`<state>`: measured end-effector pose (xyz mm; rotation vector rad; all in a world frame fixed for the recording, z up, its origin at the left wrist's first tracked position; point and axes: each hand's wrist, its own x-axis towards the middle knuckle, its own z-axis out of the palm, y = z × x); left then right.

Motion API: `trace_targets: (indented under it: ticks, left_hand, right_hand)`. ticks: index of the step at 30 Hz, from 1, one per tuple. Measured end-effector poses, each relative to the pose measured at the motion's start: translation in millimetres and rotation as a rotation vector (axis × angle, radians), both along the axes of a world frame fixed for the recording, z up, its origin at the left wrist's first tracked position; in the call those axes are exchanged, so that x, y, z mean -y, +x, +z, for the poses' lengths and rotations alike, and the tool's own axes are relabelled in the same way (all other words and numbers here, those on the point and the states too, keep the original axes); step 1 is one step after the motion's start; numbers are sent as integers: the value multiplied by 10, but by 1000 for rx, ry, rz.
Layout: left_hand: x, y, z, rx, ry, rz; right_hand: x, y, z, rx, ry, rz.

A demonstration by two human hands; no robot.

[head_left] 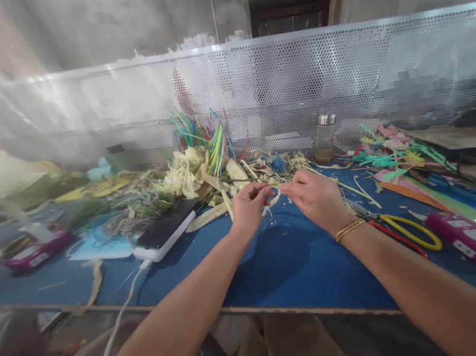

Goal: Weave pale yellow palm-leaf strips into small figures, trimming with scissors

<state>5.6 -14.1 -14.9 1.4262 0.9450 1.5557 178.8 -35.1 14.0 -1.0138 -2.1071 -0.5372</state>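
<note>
My left hand and my right hand are raised over the front of the blue table, fingertips almost meeting. Both pinch a thin pale strip that looks like dried husk; its ends are hidden by the fingers. Just beyond them lies a heap of pale husk pieces, with a blue tuft in it. Behind the heap stand coloured stems. Scissors with yellow and red handles rest to the right of my right wrist.
A black-and-white device with a cable lies to the left, near a purple power strip. On the right are another purple power strip and coloured strips. A bottle stands before the perforated metal screen. Someone sits at far left.
</note>
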Motion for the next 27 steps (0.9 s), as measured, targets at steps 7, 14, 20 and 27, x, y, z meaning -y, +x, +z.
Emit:
trace_targets:
  ticks: [7,14,20,27]
  left_hand:
    - [10,-2,16,-8,6,21]
    - [22,5,30,-18,20,36]
    - [20,15,27,-11,25,48]
    - [10,27,26,41,7,29]
  right_hand:
    - [9,-20,4,-36,1,-32]
    - [-15,-4,0,13,6,-58]
    - [1,-3,10,-16,7,-52]
    - [-12,-5,21,-87,-6,6]
